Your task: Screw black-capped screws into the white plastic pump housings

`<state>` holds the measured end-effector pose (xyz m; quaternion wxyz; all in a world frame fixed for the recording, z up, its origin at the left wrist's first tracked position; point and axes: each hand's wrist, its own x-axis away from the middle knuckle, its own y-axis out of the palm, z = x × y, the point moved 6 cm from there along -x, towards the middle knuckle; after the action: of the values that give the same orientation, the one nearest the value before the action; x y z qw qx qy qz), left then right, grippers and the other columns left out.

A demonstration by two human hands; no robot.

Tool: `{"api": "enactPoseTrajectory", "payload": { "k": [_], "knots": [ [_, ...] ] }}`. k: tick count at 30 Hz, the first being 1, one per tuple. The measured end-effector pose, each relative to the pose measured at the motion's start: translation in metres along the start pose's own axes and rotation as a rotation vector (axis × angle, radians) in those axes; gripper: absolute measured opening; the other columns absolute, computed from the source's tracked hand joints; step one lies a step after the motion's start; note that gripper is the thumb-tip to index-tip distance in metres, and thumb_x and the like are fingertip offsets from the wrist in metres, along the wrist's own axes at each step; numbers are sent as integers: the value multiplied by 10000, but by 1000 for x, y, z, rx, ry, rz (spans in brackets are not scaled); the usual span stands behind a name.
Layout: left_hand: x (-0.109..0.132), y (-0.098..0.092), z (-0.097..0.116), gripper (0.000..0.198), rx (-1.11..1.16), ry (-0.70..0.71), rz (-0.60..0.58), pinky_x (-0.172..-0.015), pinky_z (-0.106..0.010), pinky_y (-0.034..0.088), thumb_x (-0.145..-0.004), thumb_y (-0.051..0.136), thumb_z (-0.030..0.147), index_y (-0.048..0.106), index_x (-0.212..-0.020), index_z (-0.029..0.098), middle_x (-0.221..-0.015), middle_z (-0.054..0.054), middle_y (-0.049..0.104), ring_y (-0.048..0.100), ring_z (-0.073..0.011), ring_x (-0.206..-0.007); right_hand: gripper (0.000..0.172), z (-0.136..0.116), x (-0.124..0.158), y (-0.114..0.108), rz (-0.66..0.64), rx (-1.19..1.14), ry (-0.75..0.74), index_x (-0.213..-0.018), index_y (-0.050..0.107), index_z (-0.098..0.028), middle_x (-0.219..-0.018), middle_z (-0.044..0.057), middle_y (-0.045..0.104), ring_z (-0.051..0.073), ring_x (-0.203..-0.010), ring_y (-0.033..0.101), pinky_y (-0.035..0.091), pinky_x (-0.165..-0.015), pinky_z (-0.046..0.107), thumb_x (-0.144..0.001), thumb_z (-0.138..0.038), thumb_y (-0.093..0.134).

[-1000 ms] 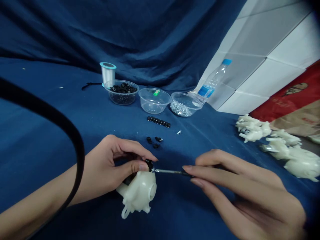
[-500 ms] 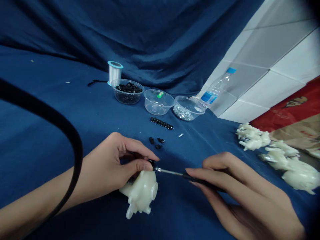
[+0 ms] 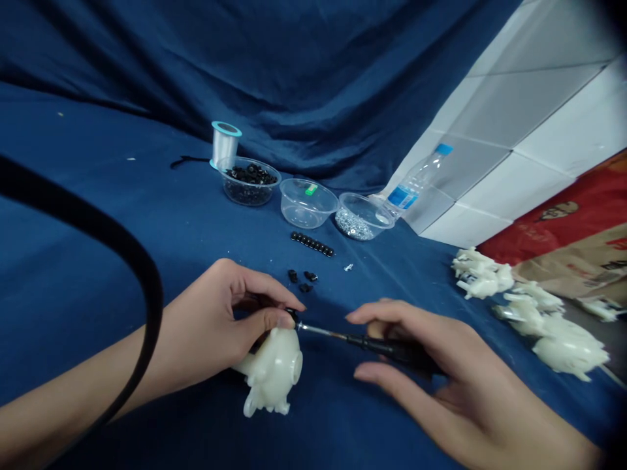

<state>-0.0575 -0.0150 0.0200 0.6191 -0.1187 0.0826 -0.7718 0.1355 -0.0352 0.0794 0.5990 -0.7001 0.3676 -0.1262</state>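
My left hand (image 3: 235, 320) grips a moulded white plastic housing (image 3: 272, 372) from above, with the thumb and fingers at its top. A small black piece (image 3: 292, 316) sits at the housing's upper edge, partly hidden by my thumb. My right hand (image 3: 441, 372) holds a black-handled screwdriver (image 3: 386, 348) level between the fingers and thumb. Its metal shaft reaches left, and the tip meets the black piece.
Behind my hands are a row of black pieces (image 3: 312, 243), a clear bowl of black parts (image 3: 247, 186), and a bowl of small screws (image 3: 360, 219). White housings (image 3: 539, 320) lie at right. A black cable (image 3: 98, 241) curves across the left foreground.
My right hand's fingers have shifted along the screwdriver, showing more of its handle. The screwdriver tip stays at the black piece. The whole view has tilted slightly.
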Motion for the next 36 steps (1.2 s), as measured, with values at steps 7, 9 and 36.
{"api": "enactPoseTrajectory", "payload": {
  "k": [7,9,36],
  "knots": [
    [0,-1,0,122,-21,15,-3,-688,-217,556,-800,674,300,785,-852,304,-875,36,778,722,-159,-806,270,-15,5,4,184,324,-413,-1138,603,-93,-744,58,647,165,-599,559,450,-520,298,-875,-42,567],
    [0,0,0,115,-6,6,-14,-686,-217,547,-800,675,295,784,-836,301,-861,37,776,716,-155,-802,230,-14,1,5,150,227,-339,-1093,624,-114,-697,45,644,160,-559,565,457,-496,287,-886,-61,539],
    [5,-2,2,114,26,53,30,-707,-257,553,-793,672,248,784,-806,264,-804,16,775,714,-174,-770,235,4,-8,15,-257,-372,387,-960,684,-191,-706,16,669,118,-536,606,474,-421,181,-955,-362,522]
  ]
}}
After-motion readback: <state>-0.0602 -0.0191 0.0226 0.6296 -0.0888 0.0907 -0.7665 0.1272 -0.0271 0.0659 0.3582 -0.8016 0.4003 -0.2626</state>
